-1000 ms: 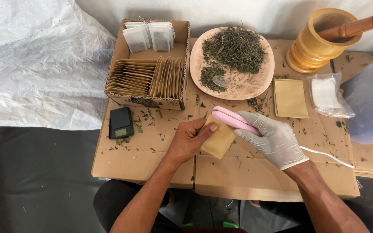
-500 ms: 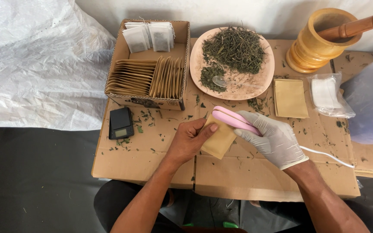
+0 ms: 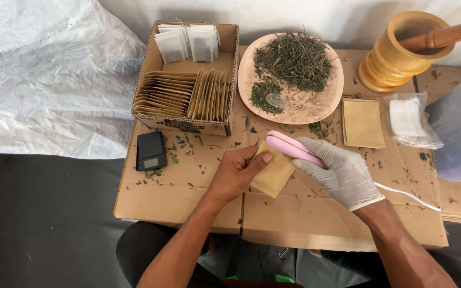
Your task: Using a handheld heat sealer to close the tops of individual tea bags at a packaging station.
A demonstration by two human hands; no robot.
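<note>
Two hands working over the cardboard tabletop [image 3: 305, 218]; left hand [image 3: 234, 173], bare, pinching a tan paper pouch [image 3: 271, 172] by its near edge, grip closed on the pouch, thumb lying across the front face; holding the pouch lifted off the tabletop and tilted, apparently to present its upper edge to the tool; right hand [image 3: 342, 173], in a white glove, closed around a pink handheld sealer [image 3: 293, 148], grip wrapping the rear of the body; sealer front end sitting over the top edge of the pouch, touching it; whether the sealer is clamping that edge cannot be told from this view; white cord [image 3: 409, 195] trailing from the glove toward the right edge, lying slack, clear of both hands.

Lying behind the hands: cardboard box [image 3: 186, 74] packed with upright tan pouches plus several white filter bags at its far end; pink plate [image 3: 293, 78] carrying dried green herb, with a clear spoon [image 3: 276, 100] resting on it; wooden mortar with pestle [image 3: 404, 50] at far right; one flat tan pouch [image 3: 363, 123] beside a clear plastic bag of white filters [image 3: 409, 118]; small black pocket scale [image 3: 151, 151] to the left; herb fragments scattering across the tabletop; nothing standing between the hands and the pouch.
</note>
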